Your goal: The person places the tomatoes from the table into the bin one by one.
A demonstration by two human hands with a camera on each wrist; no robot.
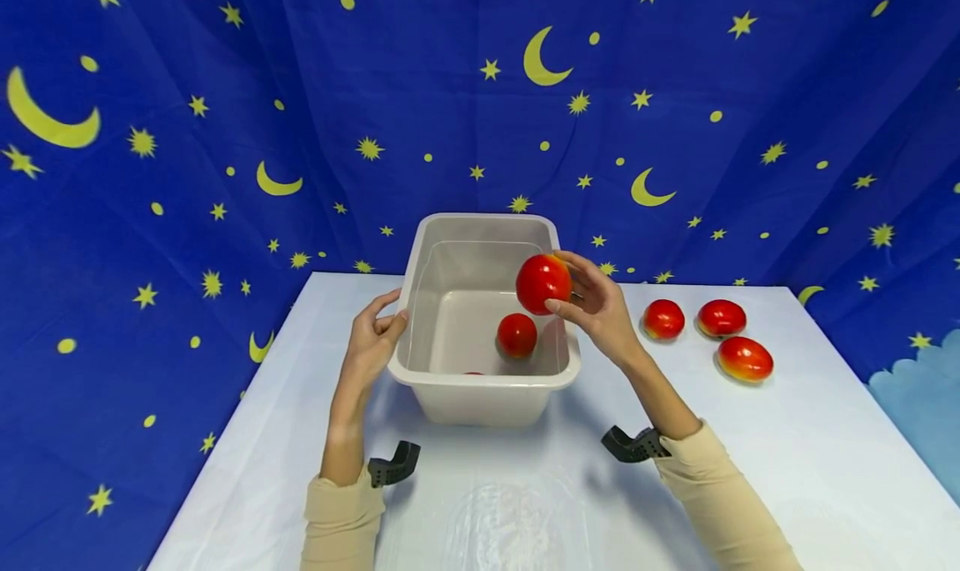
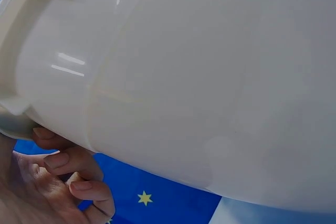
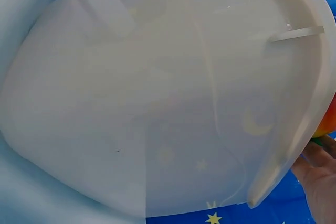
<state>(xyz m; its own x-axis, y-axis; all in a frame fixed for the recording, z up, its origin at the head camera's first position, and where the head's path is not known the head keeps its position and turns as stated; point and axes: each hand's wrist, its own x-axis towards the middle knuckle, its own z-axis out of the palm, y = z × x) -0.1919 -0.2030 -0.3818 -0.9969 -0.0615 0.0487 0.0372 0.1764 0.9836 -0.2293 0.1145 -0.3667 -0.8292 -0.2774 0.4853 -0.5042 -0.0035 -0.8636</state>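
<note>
Blue cloth [image 1: 450, 96] patterned with yellow moons and stars hangs behind a white table [image 1: 247, 479], at the middle of whose far edge is a pale grey bin [image 1: 480, 403], its left rim pinched between the thumb and curled fingers of the left hand [image 1: 371, 339]. The right hand [image 1: 604, 311] grips a red fruit [image 1: 542, 284] above the bin's right side, while a second red fruit [image 1: 517, 336] lies inside by the near right corner and a sliver of red [image 1: 472, 374] shows just behind the near rim. Toward the table's far right corner sit three more red fruits [image 1: 746, 359].
</note>
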